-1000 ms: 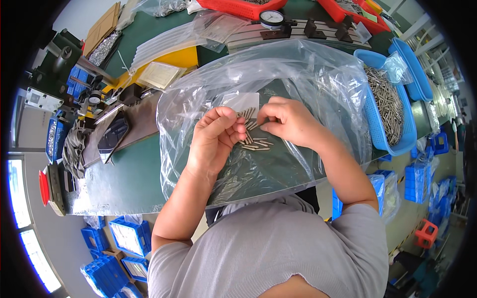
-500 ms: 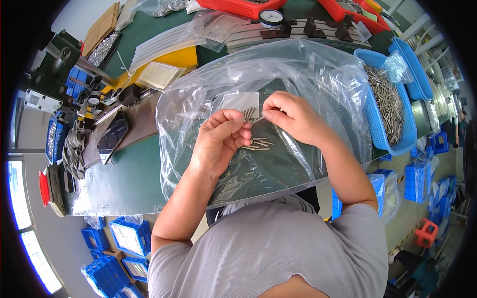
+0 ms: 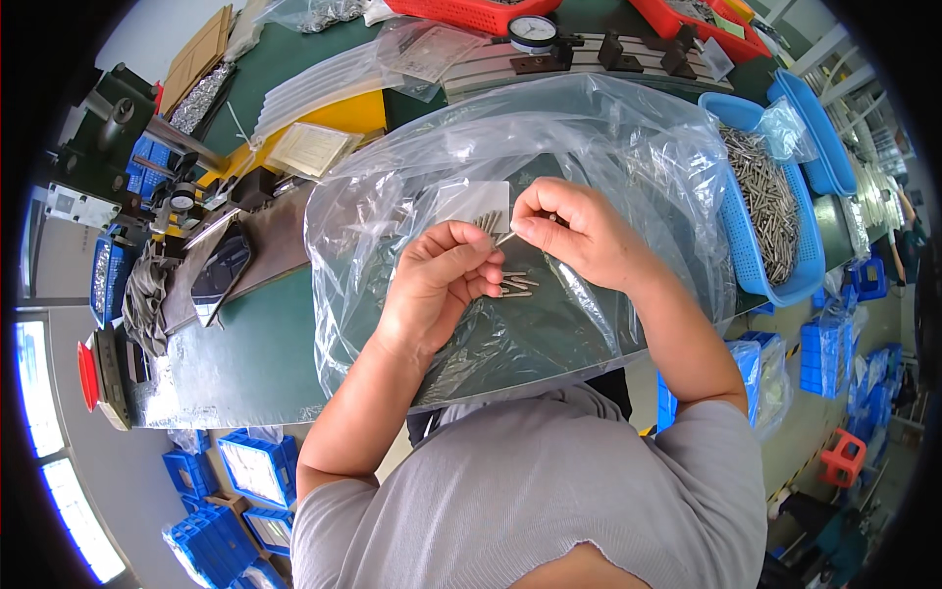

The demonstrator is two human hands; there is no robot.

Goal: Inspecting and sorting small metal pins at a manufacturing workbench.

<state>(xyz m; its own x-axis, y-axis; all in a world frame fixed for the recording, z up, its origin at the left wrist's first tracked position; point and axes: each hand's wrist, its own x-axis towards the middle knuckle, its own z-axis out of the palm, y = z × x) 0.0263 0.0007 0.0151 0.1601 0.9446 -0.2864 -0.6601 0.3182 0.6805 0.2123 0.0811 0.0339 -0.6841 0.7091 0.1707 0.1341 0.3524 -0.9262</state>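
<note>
My left hand is closed, thumb against curled fingers; what lies inside is hidden. Close on its right, my right hand pinches a thin metal pin whose end points at my left fingertips. Several similar pins show just beyond my left thumb, against a small whitish sheet; whether the left hand touches them I cannot tell. More loose pins lie beside my left fingers. Under both hands spreads a large clear plastic bag on the green tabletop.
A blue basket heaped with metal pins stands at the right, another blue basket behind it. A dial gauge on a metal rail and red baskets are at the back. A dark phone-like slab lies left.
My left hand has shifted slightly right, its fingers now covering part of the loose pins. My right hand has moved slightly left; the pin in it now shows more clearly between the hands.
</note>
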